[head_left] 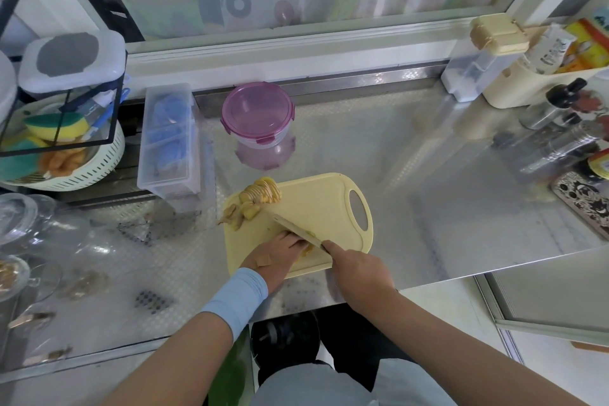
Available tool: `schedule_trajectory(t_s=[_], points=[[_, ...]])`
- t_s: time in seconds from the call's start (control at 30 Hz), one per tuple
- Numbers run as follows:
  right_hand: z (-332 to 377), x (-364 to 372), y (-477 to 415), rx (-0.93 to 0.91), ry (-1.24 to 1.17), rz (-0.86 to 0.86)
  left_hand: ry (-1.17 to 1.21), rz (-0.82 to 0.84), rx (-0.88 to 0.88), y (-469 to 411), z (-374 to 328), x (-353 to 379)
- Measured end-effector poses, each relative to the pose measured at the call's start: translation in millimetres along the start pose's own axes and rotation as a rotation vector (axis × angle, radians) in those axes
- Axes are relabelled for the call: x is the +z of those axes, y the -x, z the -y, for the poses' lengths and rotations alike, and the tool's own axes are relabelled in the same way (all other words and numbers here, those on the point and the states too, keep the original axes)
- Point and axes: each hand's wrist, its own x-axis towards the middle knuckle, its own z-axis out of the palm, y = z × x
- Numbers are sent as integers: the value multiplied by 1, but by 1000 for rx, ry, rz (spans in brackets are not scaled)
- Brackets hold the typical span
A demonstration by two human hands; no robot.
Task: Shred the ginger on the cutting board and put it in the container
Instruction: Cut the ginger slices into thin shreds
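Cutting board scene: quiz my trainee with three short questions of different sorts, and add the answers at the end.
1. True or false: the pink-lidded container stands open.
2. Which hand grips the knife? A) left hand B) right hand C) neither
3. Fill in: the pile of ginger slices lies at the cutting board's far ___ corner.
Key: 1. False, it is closed. 2. B; the left hand holds down a ginger piece by the blade. 3. Left.
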Motion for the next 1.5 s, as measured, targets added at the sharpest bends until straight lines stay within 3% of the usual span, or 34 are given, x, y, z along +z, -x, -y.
schedule_trajectory(t_s=[0.27,0.37,0.53,0.93,1.13,1.5], points=[[-4,0,1,38,2,-2,40,-55,-33,-5,-2,-7],[-6,1,2,45,-9,-7,89,36,-72,-4,-4,-10],[-6,2,2,41,-16,10,118,38,-130,-9,-3,-3],[5,-11,-22,-22,-35,64,78,134,7,-21,-5,-7],[-9,-1,-10,22,-22,65,121,96,-138,-10,-4,-6],[-13,-1,-4,10,-36,46,172,88,-192,-10,-5,-2]])
